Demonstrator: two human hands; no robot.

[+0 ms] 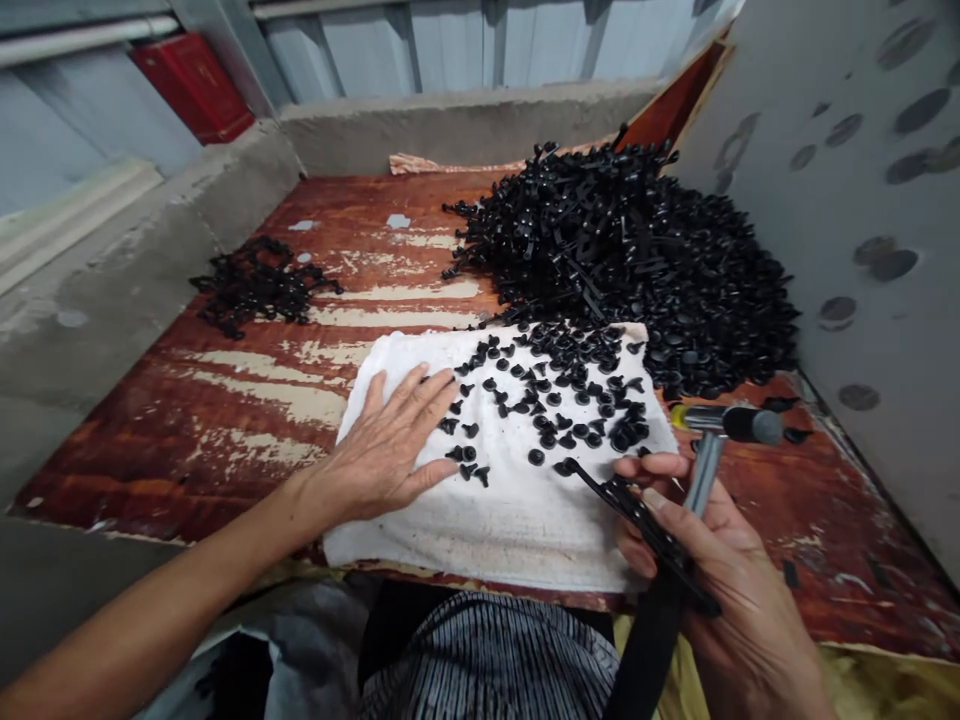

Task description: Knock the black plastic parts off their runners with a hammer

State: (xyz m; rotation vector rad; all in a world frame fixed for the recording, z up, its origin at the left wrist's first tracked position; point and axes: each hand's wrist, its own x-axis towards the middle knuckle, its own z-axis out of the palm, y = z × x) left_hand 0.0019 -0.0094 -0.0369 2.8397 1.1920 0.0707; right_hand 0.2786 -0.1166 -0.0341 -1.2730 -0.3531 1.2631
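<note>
My left hand (390, 430) lies flat with fingers spread on a white cloth (450, 540), its fingertips beside several small round-headed black plastic pieces (574, 380). Some of those pieces are partly hidden behind its fingers. My right hand (720, 560) is closed around a small hammer (705, 475), whose grey-and-yellow head points up and whose black handle runs down toward my lap. Between the same fingers are thin black plastic strips (634, 510); one reaches left over the cloth, its tip at a loose piece.
A large heap of black plastic parts (622, 260) rises at the back right against a spotted grey panel (862, 250). A smaller tangle of black strips (262, 285) lies at the left on the worn red-brown board (150, 400). Low concrete ledges border the back and left.
</note>
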